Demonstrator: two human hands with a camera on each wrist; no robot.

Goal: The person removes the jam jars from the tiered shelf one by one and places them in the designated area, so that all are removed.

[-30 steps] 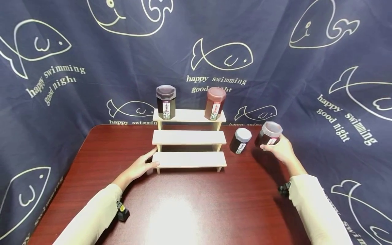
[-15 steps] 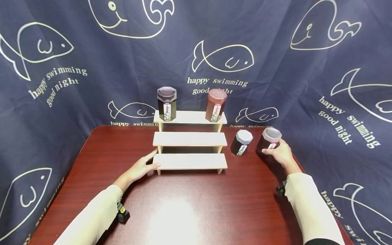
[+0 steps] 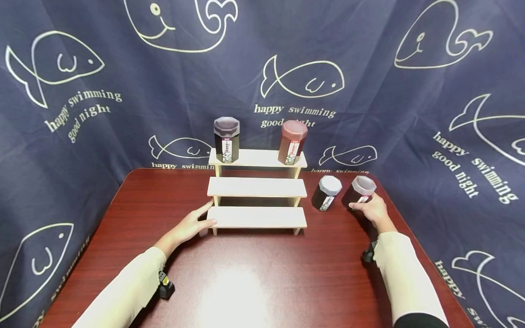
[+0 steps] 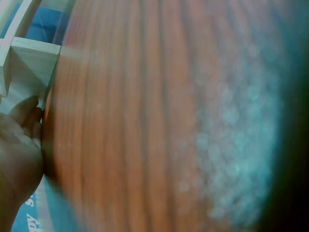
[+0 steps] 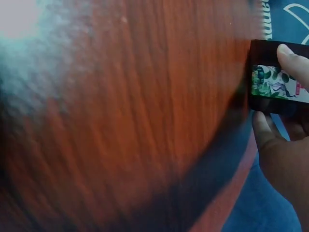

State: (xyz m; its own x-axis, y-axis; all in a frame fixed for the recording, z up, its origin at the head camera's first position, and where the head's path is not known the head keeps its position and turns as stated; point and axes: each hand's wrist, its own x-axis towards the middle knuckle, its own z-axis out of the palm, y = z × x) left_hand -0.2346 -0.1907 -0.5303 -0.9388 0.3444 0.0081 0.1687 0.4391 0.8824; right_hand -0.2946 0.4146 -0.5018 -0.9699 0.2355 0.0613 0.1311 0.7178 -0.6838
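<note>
A pale wooden three-step display shelf (image 3: 256,187) stands on the table. At the left end of its lowest step, my left hand (image 3: 189,226) holds the edge between thumb and fingers; in the left wrist view the fingers (image 4: 31,112) lie beside the wood. At the right, my right hand (image 3: 374,210) grips a dark octagonal jar (image 3: 357,192) with a translucent lid; its label (image 5: 275,82) shows in the right wrist view. The jar is at table level; contact beneath is hidden. A similar jar with a whiter lid (image 3: 326,193) stands just left of it.
On the top step stand a dark jar (image 3: 227,139) at the left and a reddish jar (image 3: 293,142) at the right. A glossy red-brown table (image 3: 311,273) lies beneath. Behind it hangs a navy curtain (image 3: 184,91) with fish drawings.
The right hand has lowered its jar toward the table, beside the whiter-lidded jar. My left hand keeps its place at the shelf. The head view has shifted slightly.
</note>
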